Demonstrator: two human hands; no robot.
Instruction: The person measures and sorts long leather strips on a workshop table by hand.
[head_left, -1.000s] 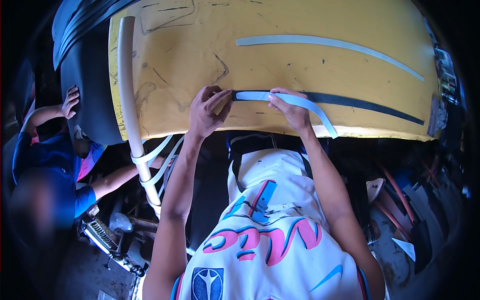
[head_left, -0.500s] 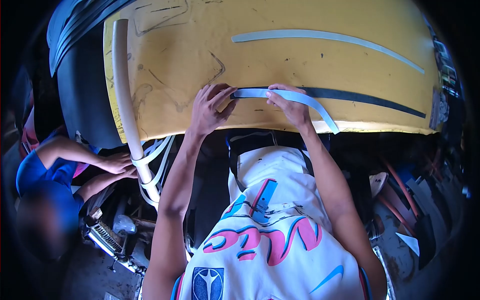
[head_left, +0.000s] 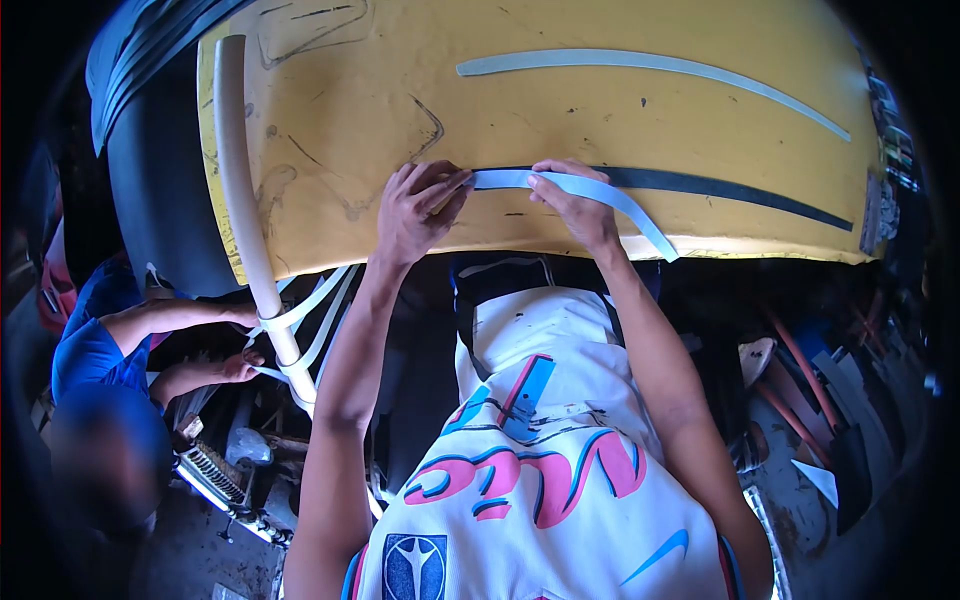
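Note:
My left hand (head_left: 425,208) pinches the left end of a pale strip (head_left: 503,180) where it lies over a dark strip (head_left: 720,193). Both lie lengthwise along the yellow-topped table (head_left: 370,120), near its front edge. Farther along, my right hand (head_left: 577,200) grips the pale strip between thumb and fingers. From there the strip's free end curves down to the right, reaching the table's front edge. Its left tip is hidden by my left fingertips. The dark strip runs on behind my right hand toward the table's right end.
Another pale strip (head_left: 620,60) lies farther back on the table. A long pale tube (head_left: 240,170) crosses its left side, with white bands (head_left: 305,312) looped at its lower end. A person in blue (head_left: 110,330) works there with both hands. Sheet scraps (head_left: 850,430) stand lower right.
My left fingers have closed over the strips' left ends, where they were spread apart before. The co-worker's hands have moved apart, one lower along a white band. My view has shifted slightly.

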